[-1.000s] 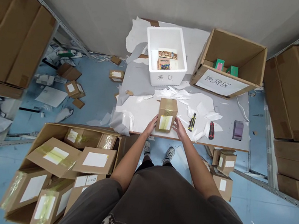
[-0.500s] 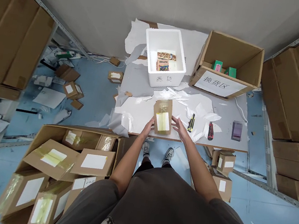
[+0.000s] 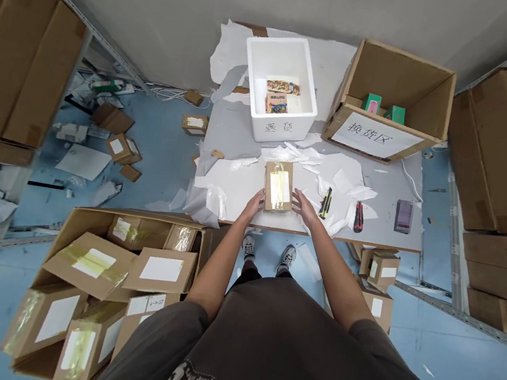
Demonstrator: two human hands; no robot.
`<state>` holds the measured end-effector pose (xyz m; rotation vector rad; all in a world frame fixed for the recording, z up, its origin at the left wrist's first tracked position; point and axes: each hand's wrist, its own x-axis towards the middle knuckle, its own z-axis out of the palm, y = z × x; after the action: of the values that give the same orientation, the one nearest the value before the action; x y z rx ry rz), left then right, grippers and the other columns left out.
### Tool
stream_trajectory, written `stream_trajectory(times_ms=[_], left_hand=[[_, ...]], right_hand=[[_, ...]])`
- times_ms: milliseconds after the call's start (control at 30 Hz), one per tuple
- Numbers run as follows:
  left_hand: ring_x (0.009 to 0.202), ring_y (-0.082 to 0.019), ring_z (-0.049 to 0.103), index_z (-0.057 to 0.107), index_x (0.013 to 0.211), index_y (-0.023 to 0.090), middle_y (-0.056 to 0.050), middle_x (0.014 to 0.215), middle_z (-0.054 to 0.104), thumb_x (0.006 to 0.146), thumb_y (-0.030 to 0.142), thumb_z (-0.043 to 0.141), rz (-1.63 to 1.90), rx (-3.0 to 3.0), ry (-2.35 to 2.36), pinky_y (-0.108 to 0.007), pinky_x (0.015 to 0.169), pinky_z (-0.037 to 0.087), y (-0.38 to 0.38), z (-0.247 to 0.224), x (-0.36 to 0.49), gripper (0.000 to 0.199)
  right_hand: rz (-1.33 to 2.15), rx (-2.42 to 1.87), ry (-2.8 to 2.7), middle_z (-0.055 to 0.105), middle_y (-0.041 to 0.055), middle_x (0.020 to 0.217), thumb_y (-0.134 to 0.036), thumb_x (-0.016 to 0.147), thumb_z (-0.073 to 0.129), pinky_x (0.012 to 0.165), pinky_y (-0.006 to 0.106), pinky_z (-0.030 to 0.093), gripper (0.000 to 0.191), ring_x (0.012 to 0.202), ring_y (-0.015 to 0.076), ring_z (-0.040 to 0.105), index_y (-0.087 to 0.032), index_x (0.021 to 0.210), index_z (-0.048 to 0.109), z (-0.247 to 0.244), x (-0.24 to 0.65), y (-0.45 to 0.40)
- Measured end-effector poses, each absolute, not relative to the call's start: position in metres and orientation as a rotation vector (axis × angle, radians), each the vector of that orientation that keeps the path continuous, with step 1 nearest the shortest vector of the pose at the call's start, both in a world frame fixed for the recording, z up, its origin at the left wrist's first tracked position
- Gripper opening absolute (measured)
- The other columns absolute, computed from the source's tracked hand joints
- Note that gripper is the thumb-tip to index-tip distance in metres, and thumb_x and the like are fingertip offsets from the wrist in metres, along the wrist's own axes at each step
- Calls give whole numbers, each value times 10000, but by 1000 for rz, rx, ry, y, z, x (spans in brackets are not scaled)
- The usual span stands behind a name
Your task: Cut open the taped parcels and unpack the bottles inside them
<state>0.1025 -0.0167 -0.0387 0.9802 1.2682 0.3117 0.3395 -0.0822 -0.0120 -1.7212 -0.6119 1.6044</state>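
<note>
A small taped cardboard box (image 3: 278,187) with a white label on top rests near the front edge of the table, between my two hands. My left hand (image 3: 255,204) is against its left side, the fingers pointing forward. On the opposite side, my right hand (image 3: 305,209) has its fingers slightly spread against the box's right edge. To the right of that hand lie a yellow-and-black utility knife (image 3: 326,203) and a red-and-black utility knife (image 3: 358,217), among torn white paper scraps (image 3: 345,182).
Behind the box stand a white foam bin (image 3: 283,131) with small packages inside and a large open carton (image 3: 381,137) holding green boxes. A phone-like purple item (image 3: 403,216) lies at the table's right. A big carton of parcels (image 3: 101,214) stands at lower left; shelves flank both sides.
The cardboard box has tipped flatter and sits slightly farther from me, its near side now showing. Both hands have stayed beside it.
</note>
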Motion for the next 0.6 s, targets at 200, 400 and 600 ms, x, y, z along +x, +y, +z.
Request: stream_trajectory(times_ms=[200,400,600], left_hand=[[1732,-326,320,354,1802,256,-94,1884,298,1039,587,618,278,1595,1294,-470,1393,317,31,-41,101,873],[1753,-437,205,272,1831,276,-103,1922,148,720,622,977,-169,2156,953,-544,1416,246,108,-42,112,1360],[1721,-440,288,115,1857,281,-105,1926,88,727,650,992,-347,2213,1069,-543,1391,307,91,-43,107,1478]], right_hand=[[1370,-1648,-478,587,95,1707,-786,1112,265,1131,472,579,715,1489,270,633,-384,1635,541,0,400,-107],[1248,-1654,-371,689,109,1567,-772,1090,374,1025,405,627,650,1327,258,727,-324,1499,609,-29,469,-138],[1150,-2140,-311,784,120,1278,-490,993,711,949,334,602,432,1109,240,766,-199,1310,672,-98,498,-126]])
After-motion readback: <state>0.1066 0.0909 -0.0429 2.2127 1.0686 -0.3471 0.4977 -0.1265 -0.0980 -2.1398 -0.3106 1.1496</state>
